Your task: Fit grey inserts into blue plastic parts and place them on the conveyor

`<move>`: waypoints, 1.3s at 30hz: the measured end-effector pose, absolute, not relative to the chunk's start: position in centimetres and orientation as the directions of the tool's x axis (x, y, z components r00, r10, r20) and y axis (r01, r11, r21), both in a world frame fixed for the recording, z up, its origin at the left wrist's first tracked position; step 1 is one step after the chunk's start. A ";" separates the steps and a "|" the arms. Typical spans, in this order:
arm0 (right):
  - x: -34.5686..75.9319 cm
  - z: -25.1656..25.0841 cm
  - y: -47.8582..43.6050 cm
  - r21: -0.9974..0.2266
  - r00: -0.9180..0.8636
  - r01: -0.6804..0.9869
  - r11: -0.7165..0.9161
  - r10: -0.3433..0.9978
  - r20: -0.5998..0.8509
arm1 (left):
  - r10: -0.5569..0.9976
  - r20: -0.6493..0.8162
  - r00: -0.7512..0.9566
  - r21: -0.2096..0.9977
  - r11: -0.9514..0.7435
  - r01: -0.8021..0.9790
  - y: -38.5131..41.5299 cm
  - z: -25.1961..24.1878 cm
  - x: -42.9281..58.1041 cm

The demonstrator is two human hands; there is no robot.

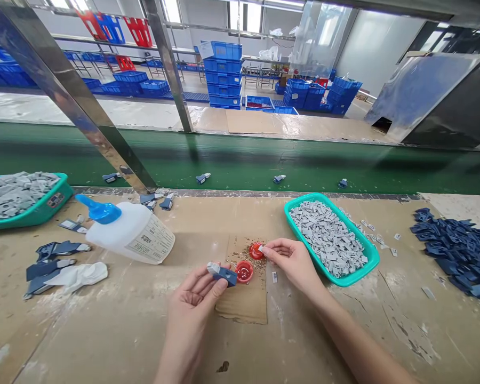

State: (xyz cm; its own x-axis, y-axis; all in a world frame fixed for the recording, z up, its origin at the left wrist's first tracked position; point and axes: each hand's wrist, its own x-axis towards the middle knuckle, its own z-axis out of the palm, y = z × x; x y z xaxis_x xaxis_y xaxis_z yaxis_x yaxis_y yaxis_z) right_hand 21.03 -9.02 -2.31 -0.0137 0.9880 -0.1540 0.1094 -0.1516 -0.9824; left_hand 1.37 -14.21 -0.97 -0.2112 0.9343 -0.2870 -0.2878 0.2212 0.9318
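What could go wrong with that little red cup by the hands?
The blue plastic part in the left hand is very close to the red cup, so a bump might spill its red liquid. The small grey piece pinched by the right hand might slip onto the cardboard.

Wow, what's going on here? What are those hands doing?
A person is working at a worn tan workbench. Their left hand holds a dark blue plastic piece with a pale grey end. The fingers of their right hand pinch a small pale grey piece just above two round red caps. A teal plastic tray full of small grey pieces sits to the right, and a white plastic bottle with a blue top lies on its side to the left.
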 end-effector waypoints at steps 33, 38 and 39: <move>20.5 0.8 -12.1 -0.958 -0.352 0.032 -0.284 0.894 -0.277 | 0.981 -0.178 -0.074 0.955 0.155 -0.251 -14.7 -0.8 4.4; 21.0 1.2 -11.9 -0.967 -0.362 0.067 -0.244 0.898 -0.252 | 0.964 -0.255 0.076 0.937 0.266 -0.229 -13.8 0.3 4.8; 21.5 1.4 -11.7 -0.971 -0.359 0.080 -0.225 0.902 -0.239 | 0.959 -0.264 0.105 0.937 0.281 -0.207 -13.5 0.5 4.7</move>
State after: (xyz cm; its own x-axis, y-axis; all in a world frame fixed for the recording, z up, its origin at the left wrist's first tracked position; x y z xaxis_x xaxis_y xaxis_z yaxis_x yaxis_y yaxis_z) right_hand 21.48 -11.73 1.37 -0.3587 0.9025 -0.2385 0.0805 -0.2247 -0.9711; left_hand 4.75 -13.45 0.52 0.1052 0.9588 -0.2639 -0.2066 0.2807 0.9373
